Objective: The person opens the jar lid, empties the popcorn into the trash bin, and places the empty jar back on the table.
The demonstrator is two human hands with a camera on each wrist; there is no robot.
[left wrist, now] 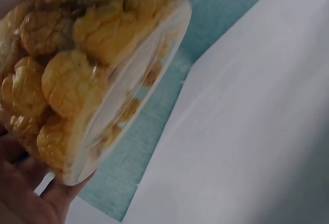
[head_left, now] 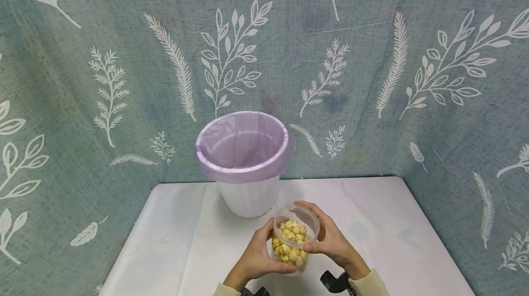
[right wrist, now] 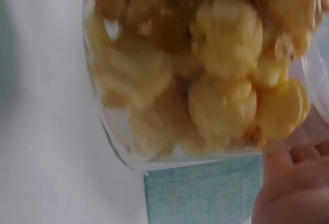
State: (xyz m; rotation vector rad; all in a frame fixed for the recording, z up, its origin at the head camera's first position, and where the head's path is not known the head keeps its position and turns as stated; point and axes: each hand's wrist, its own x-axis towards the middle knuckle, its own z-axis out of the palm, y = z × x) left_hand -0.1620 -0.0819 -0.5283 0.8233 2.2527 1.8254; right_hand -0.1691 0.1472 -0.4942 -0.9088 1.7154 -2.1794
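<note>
A clear round plastic jar (head_left: 296,213) holds several pale yellow popcorn pieces (head_left: 291,236), heaped below its rim. My left hand (head_left: 260,255) grips the jar's left side low down, thumb across the near wall. From the right, my right hand (head_left: 330,239) holds it near the top, thumb at the rim and fingers behind. Seen close in the left wrist view, the jar's pale base (left wrist: 128,100) is tilted, with popcorn (left wrist: 72,82) behind the clear wall. Popcorn (right wrist: 223,80) fills much of the right wrist view, slightly blurred.
Behind the jar and to its left stands a white bin (head_left: 250,197) with a purple bag (head_left: 244,175) folded over its rim. A white cloth (head_left: 186,241) covers the table. Green leaf-patterned fabric (head_left: 272,71) hangs around the back and sides.
</note>
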